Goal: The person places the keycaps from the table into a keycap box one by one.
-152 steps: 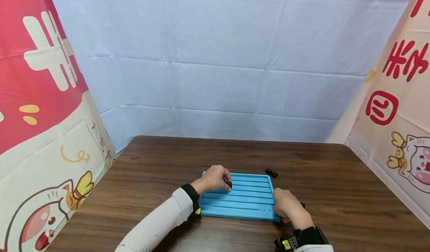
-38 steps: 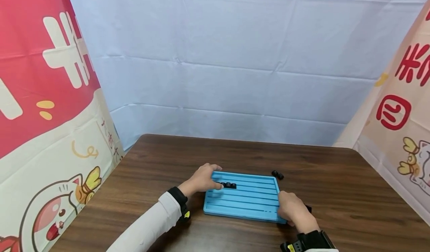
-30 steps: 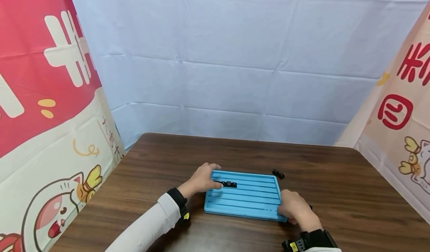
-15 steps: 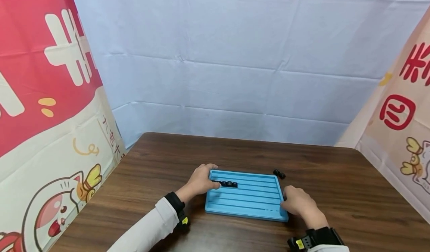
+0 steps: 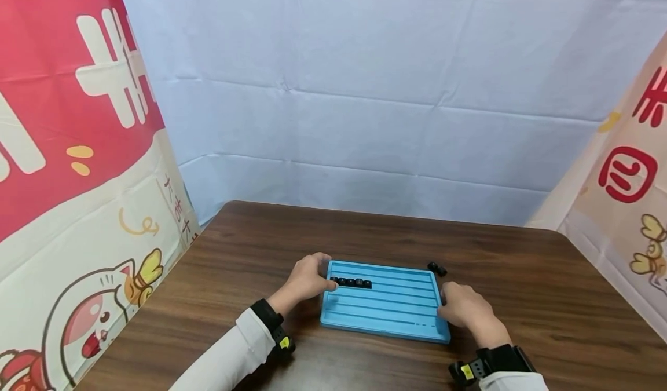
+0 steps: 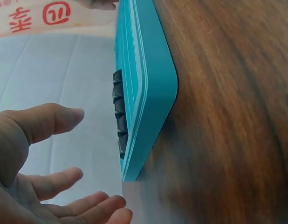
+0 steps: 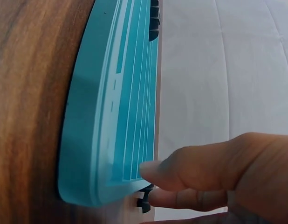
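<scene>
A light-blue ridged tray (image 5: 385, 307) lies flat on the table, with a short row of black keycaps (image 5: 354, 282) in one of its upper slots at the left. My left hand (image 5: 304, 278) is at the tray's left edge. The left wrist view shows that hand (image 6: 46, 154) with thumb and fingers spread and nothing between them. At the right edge is my right hand (image 5: 466, 310), its thumb close to the rim. In the right wrist view the thumb and index finger of this hand (image 7: 214, 177) extend toward the tray corner; whether they touch it, I cannot tell.
Two loose black keycaps (image 5: 436, 269) lie on the brown wooden table (image 5: 292, 229), just beyond the tray's far right corner. A pale cloth (image 5: 339, 90) hangs behind the table, and printed banners (image 5: 104, 205) hang at both sides.
About five seconds ago my left hand pinched a black keycap over the tray; it has since let go and moved left. My right hand has shifted up the right edge, its fingers loosened.
</scene>
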`<state>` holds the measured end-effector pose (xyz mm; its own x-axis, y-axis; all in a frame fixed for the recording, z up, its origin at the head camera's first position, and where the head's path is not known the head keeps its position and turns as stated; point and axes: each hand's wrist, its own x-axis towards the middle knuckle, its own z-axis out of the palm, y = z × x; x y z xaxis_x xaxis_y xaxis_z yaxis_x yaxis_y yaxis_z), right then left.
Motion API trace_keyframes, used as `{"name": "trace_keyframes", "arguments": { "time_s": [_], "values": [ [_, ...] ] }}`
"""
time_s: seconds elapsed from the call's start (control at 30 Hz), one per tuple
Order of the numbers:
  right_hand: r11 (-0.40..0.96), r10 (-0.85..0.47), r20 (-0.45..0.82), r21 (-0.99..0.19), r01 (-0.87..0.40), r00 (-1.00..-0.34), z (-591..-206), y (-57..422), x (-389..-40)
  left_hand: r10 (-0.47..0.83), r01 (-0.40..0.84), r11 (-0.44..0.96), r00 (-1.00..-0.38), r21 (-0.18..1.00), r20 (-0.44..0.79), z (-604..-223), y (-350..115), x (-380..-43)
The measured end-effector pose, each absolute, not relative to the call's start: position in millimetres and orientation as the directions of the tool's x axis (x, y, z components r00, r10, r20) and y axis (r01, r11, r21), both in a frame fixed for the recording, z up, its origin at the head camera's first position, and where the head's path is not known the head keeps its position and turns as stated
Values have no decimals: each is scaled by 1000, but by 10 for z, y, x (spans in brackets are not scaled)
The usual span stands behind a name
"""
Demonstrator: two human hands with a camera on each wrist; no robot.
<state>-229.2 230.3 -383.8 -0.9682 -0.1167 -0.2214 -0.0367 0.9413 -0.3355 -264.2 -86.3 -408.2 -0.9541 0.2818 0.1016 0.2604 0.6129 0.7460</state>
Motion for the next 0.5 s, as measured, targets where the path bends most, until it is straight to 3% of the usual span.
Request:
{"name": "trace_keyframes", "arguments": {
  "time_s": [0.5],
  "values": [
    [956, -118, -231, -290, -48, -966, -3796, 2389, -2334, 213, 94, 611, -976, 786, -49, -4024, -967, -2621]
  ]
}}
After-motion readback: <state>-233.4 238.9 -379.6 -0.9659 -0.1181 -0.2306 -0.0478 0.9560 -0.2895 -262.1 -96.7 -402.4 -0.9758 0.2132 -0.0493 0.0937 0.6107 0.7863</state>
